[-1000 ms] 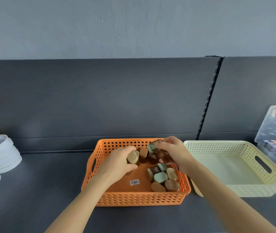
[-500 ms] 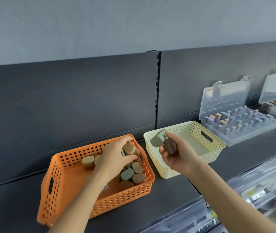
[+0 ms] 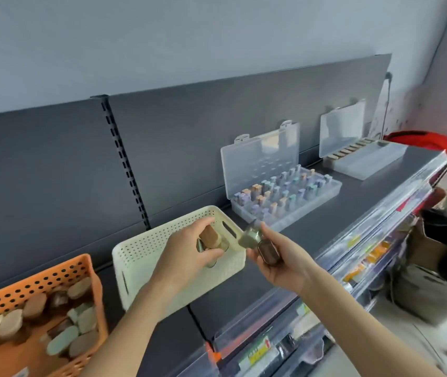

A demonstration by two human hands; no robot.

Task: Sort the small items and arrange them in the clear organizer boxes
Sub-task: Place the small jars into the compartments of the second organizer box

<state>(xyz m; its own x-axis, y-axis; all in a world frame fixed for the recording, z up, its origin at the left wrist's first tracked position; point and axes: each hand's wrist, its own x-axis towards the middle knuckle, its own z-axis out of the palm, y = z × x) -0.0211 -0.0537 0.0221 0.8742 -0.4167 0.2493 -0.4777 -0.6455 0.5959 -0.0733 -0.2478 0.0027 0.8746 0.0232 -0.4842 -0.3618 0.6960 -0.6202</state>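
Head view: the left hand [image 3: 187,254] holds a tan-topped piece [image 3: 210,236], small and rounded like a capped bottle, with the fingers [image 3: 203,223] and thumb curled round it. At least one more piece is tucked under it, too blurred to make out. The hand is above the right end of a cream basket [image 3: 140,257]. Just beside it, past that basket's end and above the shelf [image 3: 353,197], the right hand [image 3: 282,265] lies palm up, its fingers closed round a glossy brown piece [image 3: 267,254] and a grey-green piece [image 3: 249,236].

The cream basket is perforated plastic with a slot handle. To its left is an orange basket [image 3: 40,278] of the same pattern, with loose pieces [image 3: 62,338] heaped in it, oval-topped in tan, brown and pale green. Beyond the right hand the near organizer box [image 3: 298,213], of clear plastic with its lid propped upright, holds upright rows of pastel-capped pieces. Further right the far organizer box [image 3: 366,164], also open, shows one row of tan pieces along its back edge. Both boxes stand on the smooth dark grey shelf.
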